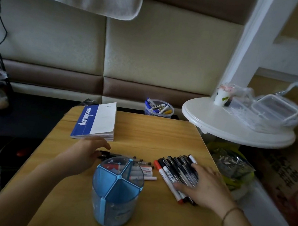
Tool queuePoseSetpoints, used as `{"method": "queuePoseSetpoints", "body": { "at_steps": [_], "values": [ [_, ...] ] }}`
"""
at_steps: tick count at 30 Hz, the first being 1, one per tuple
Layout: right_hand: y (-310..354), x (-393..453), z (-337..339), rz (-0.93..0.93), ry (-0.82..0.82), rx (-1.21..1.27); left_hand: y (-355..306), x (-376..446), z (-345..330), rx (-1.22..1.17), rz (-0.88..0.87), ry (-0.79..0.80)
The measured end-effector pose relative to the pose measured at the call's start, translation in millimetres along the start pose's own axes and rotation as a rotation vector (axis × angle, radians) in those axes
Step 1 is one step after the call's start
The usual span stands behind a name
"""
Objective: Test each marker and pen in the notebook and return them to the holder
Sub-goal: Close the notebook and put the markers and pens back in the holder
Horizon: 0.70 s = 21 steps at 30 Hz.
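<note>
While the closed notebook (95, 122) lies just beyond the left hand (83, 153), almost touching its knuckles and with its spine running away from the person, nothing has been written in it yet, so the testing looks barely begun. That hand reaches forward with loosely bent fingers and grips nothing I can make out; its fingertips come down on or just above the black pens (111, 155) lying crosswise directly past it, their long axes running left to right. Whether it actually touches one I cannot tell. To the right of that hand, and nearer the person, stands the blue divided pen holder (116, 192), upright, its compartments seemingly bare. Behind the holder, partly hidden by it, lies a small batch of white-barrelled markers (145, 172), also crosswise. Farther right, the right hand (204, 189) rests flat with spread fingers on top of a row of markers and pens (176, 171), pinning but not clasping them; their barrels slant from near its palm up and away toward its fingertips. By my reading the left hand is nearer both notebook and loose pens, so a first pick falls to it.
</note>
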State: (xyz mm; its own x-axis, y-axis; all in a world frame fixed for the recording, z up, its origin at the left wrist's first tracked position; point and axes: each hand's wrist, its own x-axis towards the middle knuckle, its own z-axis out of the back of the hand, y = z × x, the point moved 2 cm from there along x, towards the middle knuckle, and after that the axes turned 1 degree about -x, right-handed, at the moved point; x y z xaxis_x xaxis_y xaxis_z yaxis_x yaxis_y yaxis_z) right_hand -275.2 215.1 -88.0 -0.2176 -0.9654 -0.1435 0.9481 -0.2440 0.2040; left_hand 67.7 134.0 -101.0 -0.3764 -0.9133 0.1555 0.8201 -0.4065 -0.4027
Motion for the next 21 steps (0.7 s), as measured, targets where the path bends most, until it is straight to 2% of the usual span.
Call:
{"method": "queuePoseSetpoints", "body": {
  "at_steps": [4,10,15,21],
  "values": [
    [4,6,-7,-0.011,-0.078,-0.089,2,8,-2,0.100,-0.038,0.103],
    [7,14,-4,0.022,-0.108,-0.026,2,18,1,0.194,-0.005,0.153],
    [13,25,2,0.024,-0.063,-0.152,0,29,4,0.231,0.027,0.265],
    [19,32,3,0.017,-0.055,-0.067,-5,33,5,0.300,-0.021,0.348]
  ]
}}
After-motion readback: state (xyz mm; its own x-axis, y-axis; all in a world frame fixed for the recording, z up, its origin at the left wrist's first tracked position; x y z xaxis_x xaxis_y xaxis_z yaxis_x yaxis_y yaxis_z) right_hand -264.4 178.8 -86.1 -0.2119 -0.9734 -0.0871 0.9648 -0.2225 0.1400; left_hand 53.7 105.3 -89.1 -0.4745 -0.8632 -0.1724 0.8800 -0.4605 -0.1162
